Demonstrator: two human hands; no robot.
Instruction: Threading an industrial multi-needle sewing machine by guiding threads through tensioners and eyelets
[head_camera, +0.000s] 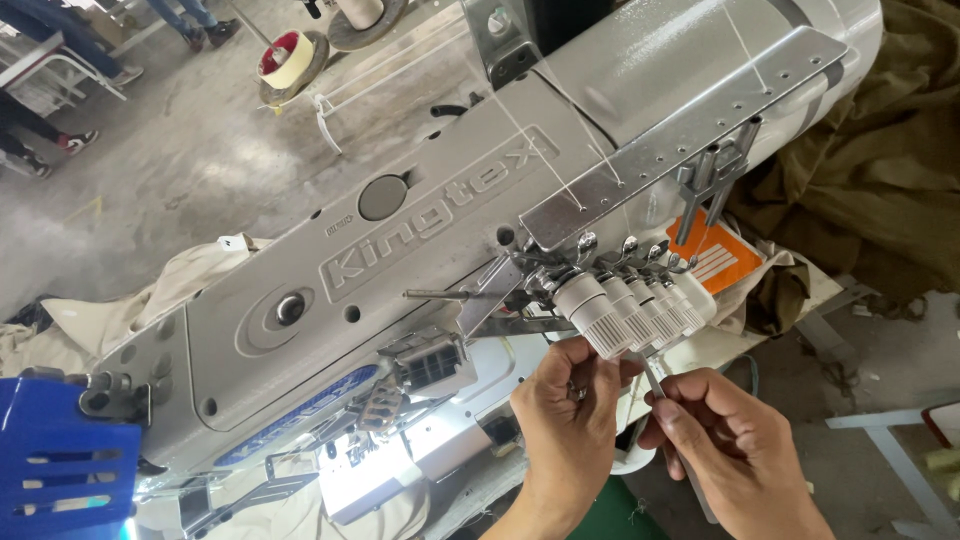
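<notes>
A large grey industrial sewing machine (400, 230) lies across the view, with a row of white ribbed tension knobs (640, 305) on its front. My left hand (570, 410) is just under the nearest knob, fingers pinched together near the thread; what they pinch is too small to tell. My right hand (730, 440) is closed on thin metal tweezers (655, 385) whose tip points up toward the knobs. White threads (560, 165) run over the machine's metal guide plate (680, 130).
Olive-brown fabric (880, 160) is heaped at the right. Cream cloth (120, 310) lies at the left beside a blue plastic part (60, 460). Thread cones (290, 55) stand on the concrete floor behind. Other people's feet (100, 70) are at top left.
</notes>
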